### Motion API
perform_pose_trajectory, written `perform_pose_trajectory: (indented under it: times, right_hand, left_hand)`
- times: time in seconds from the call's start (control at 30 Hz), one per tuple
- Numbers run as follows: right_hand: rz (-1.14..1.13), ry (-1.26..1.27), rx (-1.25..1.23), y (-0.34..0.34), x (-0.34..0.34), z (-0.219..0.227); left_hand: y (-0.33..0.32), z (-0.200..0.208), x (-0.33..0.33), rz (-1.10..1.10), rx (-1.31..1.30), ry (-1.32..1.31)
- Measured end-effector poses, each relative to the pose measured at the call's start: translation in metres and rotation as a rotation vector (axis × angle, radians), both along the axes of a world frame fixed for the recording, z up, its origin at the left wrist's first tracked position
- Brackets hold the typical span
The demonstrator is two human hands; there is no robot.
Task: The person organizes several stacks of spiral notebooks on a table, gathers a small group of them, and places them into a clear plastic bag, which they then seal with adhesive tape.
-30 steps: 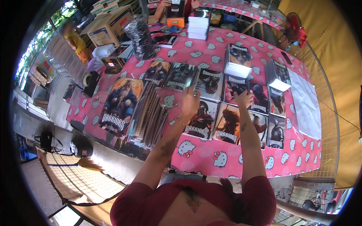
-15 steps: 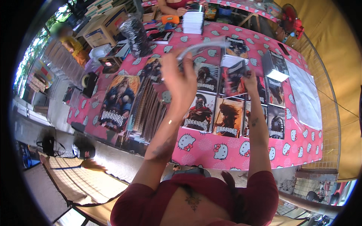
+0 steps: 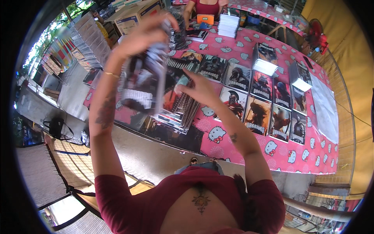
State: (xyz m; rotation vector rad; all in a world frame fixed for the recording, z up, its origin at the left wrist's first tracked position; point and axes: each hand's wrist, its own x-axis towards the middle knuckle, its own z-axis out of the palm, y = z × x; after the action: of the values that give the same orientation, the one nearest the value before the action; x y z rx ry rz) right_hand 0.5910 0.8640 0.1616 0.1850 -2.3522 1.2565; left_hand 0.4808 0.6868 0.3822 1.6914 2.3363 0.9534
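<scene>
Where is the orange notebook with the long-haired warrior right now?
In the head view, the orange notebook lies right of centre on the pink table, in the row nearest the person, just right of the white notebook with the helmeted warrior.

Pink cartoon-print table | illustrated spiral notebooks in rows | notebook stacks | white sheet, right

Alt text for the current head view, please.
A person's left hand holds up a motion-blurred notebook while the right hand is at a stack of notebooks. Illustrated notebooks lie in rows on a pink table; another person is across it.
</scene>
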Motion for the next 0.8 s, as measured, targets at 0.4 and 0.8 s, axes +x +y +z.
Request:
perform_pose_trajectory:
  times: [0.4,0.8]
  right_hand:
    - [-0.844,-0.076,0.191,0.302,0.172,-0.159]
    - [-1.401,-0.823,0.021,0.591,0.290,-0.187]
  left_hand:
    - [0.127,-0.153,0.197,-0.139,0.376,-0.073]
    - [0.520,-0.400,0.187,0.328,-0.087,-0.098]
